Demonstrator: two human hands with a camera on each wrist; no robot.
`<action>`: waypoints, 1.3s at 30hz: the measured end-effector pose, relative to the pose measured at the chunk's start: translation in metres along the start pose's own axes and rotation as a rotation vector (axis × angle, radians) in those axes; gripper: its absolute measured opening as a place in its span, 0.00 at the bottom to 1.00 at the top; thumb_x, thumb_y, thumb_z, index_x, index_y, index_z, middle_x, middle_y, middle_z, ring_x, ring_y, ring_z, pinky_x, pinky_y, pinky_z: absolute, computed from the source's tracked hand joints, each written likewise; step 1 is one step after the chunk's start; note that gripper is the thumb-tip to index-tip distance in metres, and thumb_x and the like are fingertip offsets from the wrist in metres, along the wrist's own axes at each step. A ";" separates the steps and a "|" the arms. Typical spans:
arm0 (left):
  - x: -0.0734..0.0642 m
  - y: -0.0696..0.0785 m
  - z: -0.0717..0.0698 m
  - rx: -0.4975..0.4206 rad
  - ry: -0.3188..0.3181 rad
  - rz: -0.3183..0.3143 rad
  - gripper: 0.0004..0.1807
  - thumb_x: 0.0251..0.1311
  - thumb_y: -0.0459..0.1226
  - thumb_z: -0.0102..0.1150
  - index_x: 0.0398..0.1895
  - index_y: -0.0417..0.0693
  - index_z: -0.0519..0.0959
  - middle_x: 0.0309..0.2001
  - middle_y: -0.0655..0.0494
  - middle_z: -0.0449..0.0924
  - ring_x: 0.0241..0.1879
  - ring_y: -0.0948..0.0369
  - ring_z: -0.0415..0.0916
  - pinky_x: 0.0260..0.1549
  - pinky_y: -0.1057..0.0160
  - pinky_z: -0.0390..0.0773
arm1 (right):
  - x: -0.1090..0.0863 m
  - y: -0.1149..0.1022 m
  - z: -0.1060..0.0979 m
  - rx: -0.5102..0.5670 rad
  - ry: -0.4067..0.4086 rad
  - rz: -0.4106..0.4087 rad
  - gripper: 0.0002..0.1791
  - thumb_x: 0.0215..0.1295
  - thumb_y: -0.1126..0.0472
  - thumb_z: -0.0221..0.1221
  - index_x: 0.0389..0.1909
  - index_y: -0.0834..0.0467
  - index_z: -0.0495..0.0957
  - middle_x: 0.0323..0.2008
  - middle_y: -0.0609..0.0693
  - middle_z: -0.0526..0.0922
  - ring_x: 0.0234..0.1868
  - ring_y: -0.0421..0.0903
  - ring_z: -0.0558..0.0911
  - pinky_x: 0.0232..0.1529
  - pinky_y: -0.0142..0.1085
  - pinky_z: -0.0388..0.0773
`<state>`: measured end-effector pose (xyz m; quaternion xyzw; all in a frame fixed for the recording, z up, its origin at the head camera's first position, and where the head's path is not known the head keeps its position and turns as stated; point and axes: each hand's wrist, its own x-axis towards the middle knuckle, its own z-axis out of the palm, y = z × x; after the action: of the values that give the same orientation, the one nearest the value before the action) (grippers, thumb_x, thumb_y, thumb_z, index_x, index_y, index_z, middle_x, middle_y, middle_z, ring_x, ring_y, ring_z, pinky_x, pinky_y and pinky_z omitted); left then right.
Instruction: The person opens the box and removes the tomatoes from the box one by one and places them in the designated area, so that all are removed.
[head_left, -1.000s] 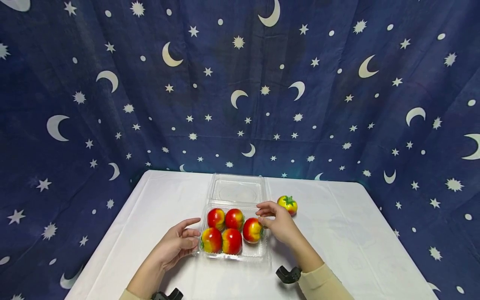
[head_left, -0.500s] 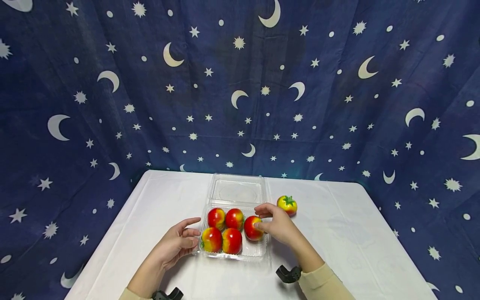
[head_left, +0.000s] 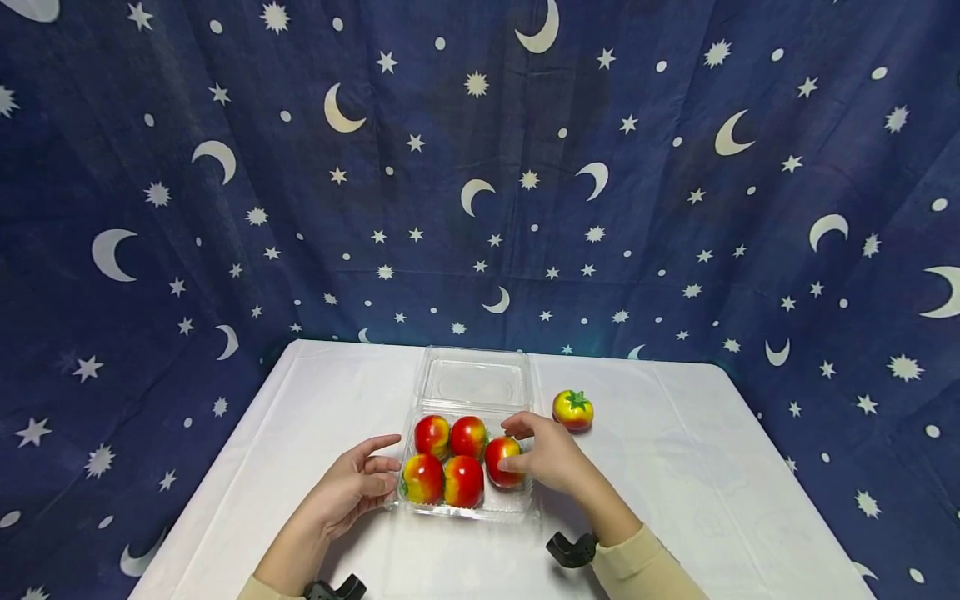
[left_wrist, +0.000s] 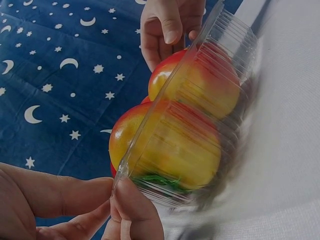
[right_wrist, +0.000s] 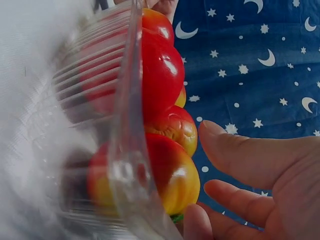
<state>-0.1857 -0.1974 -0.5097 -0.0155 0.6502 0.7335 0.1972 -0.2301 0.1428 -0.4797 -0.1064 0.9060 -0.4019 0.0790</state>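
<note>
A clear plastic clamshell container (head_left: 510, 507) lies with its lid folded back and several glossy red-and-yellow fruits with green leafy caps inside. At its left side my left hand (head_left: 363, 482) pinches the rim between thumb and finger, as the left wrist view shows. My right hand (head_left: 555, 454) is over the right side. Its thumb (right_wrist: 235, 150) and fingers are spread around the rightmost fruit (head_left: 501, 454); a fingertip is close to that fruit, and contact is unclear. Outside the container, a yellower fruit (head_left: 573, 411) sits upright, just beyond the right hand.
The ribbed lid (head_left: 474, 379) lies flat toward the back of the white-covered table (head_left: 345, 383). Behind the table hangs a dark blue cloth (head_left: 420, 192) with moons and stars. Black wrist cameras (head_left: 572, 550) are strapped to both forearms.
My right hand has moved slightly left over the rightmost fruit, which has shifted a little within the container. The left hand stays in place at the rim.
</note>
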 end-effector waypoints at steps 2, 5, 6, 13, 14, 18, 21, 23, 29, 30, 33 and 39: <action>0.000 0.000 0.000 -0.001 -0.002 0.001 0.47 0.60 0.23 0.62 0.84 0.39 0.57 0.46 0.54 0.81 0.36 0.63 0.80 0.41 0.63 0.86 | 0.000 -0.001 0.002 -0.013 0.007 0.005 0.30 0.54 0.55 0.81 0.59 0.52 0.84 0.54 0.49 0.89 0.58 0.53 0.85 0.63 0.58 0.82; 0.000 0.000 0.000 -0.001 -0.004 0.001 0.47 0.60 0.23 0.62 0.84 0.39 0.57 0.46 0.54 0.81 0.35 0.63 0.80 0.41 0.63 0.87 | 0.001 -0.001 0.006 -0.042 0.016 0.008 0.31 0.53 0.54 0.82 0.59 0.52 0.84 0.53 0.49 0.89 0.57 0.52 0.86 0.62 0.56 0.83; 0.000 0.000 0.000 -0.001 -0.004 0.001 0.47 0.60 0.23 0.62 0.84 0.39 0.57 0.46 0.54 0.81 0.35 0.63 0.80 0.41 0.63 0.87 | 0.001 -0.001 0.007 -0.050 0.018 0.014 0.31 0.52 0.54 0.82 0.59 0.51 0.84 0.53 0.49 0.89 0.56 0.52 0.86 0.62 0.56 0.84; 0.000 0.000 0.001 -0.002 -0.002 -0.001 0.47 0.60 0.23 0.61 0.84 0.39 0.57 0.46 0.54 0.81 0.35 0.63 0.80 0.41 0.64 0.87 | 0.001 -0.004 0.009 -0.113 0.021 0.005 0.32 0.51 0.56 0.83 0.59 0.53 0.84 0.52 0.51 0.89 0.55 0.53 0.85 0.62 0.56 0.83; 0.000 0.000 0.001 -0.003 -0.002 -0.001 0.47 0.60 0.23 0.61 0.84 0.39 0.57 0.46 0.55 0.81 0.35 0.64 0.80 0.41 0.64 0.87 | 0.001 -0.004 0.008 -0.116 0.022 0.004 0.32 0.51 0.56 0.83 0.59 0.53 0.84 0.52 0.50 0.89 0.55 0.53 0.85 0.63 0.56 0.83; 0.000 0.000 0.001 -0.007 -0.002 0.000 0.47 0.60 0.23 0.62 0.83 0.38 0.57 0.46 0.55 0.81 0.35 0.64 0.80 0.41 0.64 0.87 | 0.002 -0.004 0.007 -0.123 0.014 -0.017 0.31 0.53 0.58 0.82 0.58 0.54 0.84 0.50 0.49 0.89 0.54 0.52 0.85 0.63 0.57 0.83; 0.000 0.000 0.001 -0.005 -0.001 0.001 0.47 0.60 0.23 0.62 0.84 0.38 0.56 0.46 0.55 0.81 0.35 0.64 0.80 0.41 0.64 0.87 | 0.001 -0.004 0.006 -0.116 0.006 -0.015 0.30 0.54 0.58 0.81 0.59 0.53 0.84 0.50 0.48 0.89 0.54 0.51 0.85 0.63 0.57 0.83; 0.000 0.000 0.001 -0.003 0.000 0.002 0.47 0.60 0.23 0.62 0.84 0.38 0.56 0.46 0.54 0.81 0.35 0.64 0.80 0.41 0.64 0.87 | 0.001 -0.004 0.006 -0.114 0.001 -0.012 0.30 0.54 0.59 0.80 0.59 0.53 0.84 0.50 0.48 0.89 0.55 0.51 0.85 0.63 0.56 0.83; 0.000 0.000 0.001 -0.004 0.003 0.001 0.47 0.60 0.23 0.62 0.83 0.38 0.57 0.46 0.54 0.81 0.35 0.64 0.80 0.41 0.64 0.87 | 0.000 -0.004 0.005 -0.110 -0.023 -0.020 0.27 0.57 0.61 0.78 0.59 0.52 0.84 0.53 0.49 0.89 0.57 0.52 0.85 0.66 0.58 0.81; 0.000 0.000 0.001 -0.005 0.003 0.000 0.47 0.60 0.23 0.62 0.84 0.38 0.56 0.46 0.54 0.81 0.35 0.64 0.80 0.41 0.64 0.87 | 0.000 -0.004 0.005 -0.107 -0.028 -0.020 0.27 0.58 0.61 0.78 0.59 0.51 0.84 0.54 0.49 0.89 0.58 0.52 0.85 0.67 0.58 0.80; 0.000 -0.001 0.001 -0.005 0.006 0.000 0.47 0.60 0.23 0.62 0.84 0.38 0.56 0.46 0.54 0.81 0.35 0.64 0.80 0.40 0.64 0.87 | 0.001 -0.004 0.004 -0.107 -0.048 -0.022 0.25 0.59 0.62 0.77 0.59 0.51 0.84 0.55 0.50 0.89 0.59 0.53 0.85 0.68 0.59 0.79; 0.000 0.000 0.002 -0.003 0.011 0.000 0.47 0.60 0.23 0.62 0.83 0.38 0.57 0.45 0.54 0.81 0.35 0.64 0.80 0.39 0.65 0.87 | 0.001 -0.007 0.002 -0.122 -0.076 -0.029 0.25 0.59 0.64 0.75 0.59 0.53 0.84 0.57 0.52 0.89 0.61 0.55 0.85 0.69 0.59 0.79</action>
<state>-0.1851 -0.1958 -0.5098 -0.0200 0.6501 0.7345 0.1936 -0.2295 0.1372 -0.4759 -0.1393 0.9235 -0.3429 0.1008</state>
